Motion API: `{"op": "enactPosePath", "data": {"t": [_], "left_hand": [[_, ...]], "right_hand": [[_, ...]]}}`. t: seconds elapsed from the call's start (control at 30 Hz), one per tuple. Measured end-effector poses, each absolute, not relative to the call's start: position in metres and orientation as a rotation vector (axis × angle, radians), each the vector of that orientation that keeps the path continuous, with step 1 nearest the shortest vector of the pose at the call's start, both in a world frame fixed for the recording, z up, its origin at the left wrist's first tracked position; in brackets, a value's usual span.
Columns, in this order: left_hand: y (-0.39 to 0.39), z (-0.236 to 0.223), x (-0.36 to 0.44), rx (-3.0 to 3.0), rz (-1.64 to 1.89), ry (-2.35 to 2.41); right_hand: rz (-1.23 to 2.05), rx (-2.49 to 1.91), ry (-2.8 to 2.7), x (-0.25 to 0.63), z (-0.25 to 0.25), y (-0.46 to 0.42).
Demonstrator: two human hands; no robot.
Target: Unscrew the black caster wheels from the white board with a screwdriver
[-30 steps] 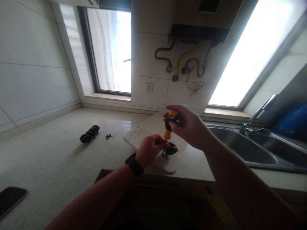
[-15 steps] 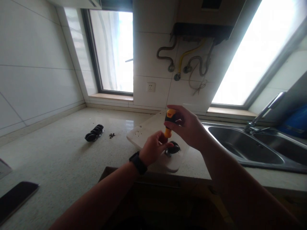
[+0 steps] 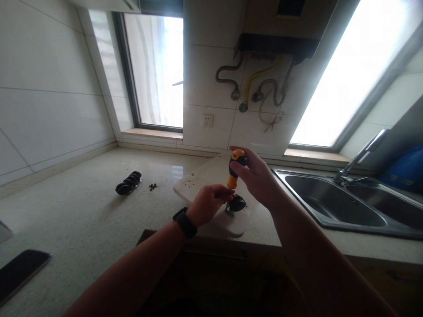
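Observation:
A screwdriver (image 3: 233,181) with a yellow and black handle stands nearly upright in my right hand (image 3: 256,174), its fingers wrapped round the upper handle. My left hand (image 3: 209,203), with a black watch at its wrist, pinches around the thin shaft just below the handle; whether a screw is between the fingertips I cannot tell. Right beside those fingertips sits a black caster wheel (image 3: 238,203) with a metal bracket, on a pale board (image 3: 188,189) with small holes. The screwdriver's tip is hidden by the left fingers.
Several black casters (image 3: 128,183) lie in a row on the speckled countertop (image 3: 86,220), with a small pile of screws (image 3: 152,187) near them. A dark phone-like slab (image 3: 24,270) is at the lower left. To the right is a steel double sink (image 3: 317,209) with a faucet (image 3: 360,156).
The screwdriver turned in my right hand as the thumb and fingers shifted on its handle. My left fingertips opened somewhat half a second ago and have closed again by the shaft. The view swung slightly.

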State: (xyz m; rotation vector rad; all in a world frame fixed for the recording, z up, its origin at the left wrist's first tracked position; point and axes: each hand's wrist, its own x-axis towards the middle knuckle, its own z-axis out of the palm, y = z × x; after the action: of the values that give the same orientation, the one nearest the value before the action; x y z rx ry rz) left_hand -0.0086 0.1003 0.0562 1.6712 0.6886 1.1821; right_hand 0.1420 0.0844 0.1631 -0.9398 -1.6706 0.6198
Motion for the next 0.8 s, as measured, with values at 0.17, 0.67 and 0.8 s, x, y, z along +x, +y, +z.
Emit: {"op": "enactPosePath", "data": {"t": [0.17,0.67,0.8], "left_hand": [[0.100,0.057,-0.007,1.624,1.207,0.756],[0.100,0.054,-0.009,1.727,1.264,0.857],[0.101,0.058,-0.012,1.730,1.233,0.804]], "right_hand": [[0.599,-0.927,-1.658,0.140,0.159,0.086],[0.441,-0.974,-1.714,0.125,0.161,0.073],[0.571,-0.928,-1.648,0.129,0.160,0.076]]}}
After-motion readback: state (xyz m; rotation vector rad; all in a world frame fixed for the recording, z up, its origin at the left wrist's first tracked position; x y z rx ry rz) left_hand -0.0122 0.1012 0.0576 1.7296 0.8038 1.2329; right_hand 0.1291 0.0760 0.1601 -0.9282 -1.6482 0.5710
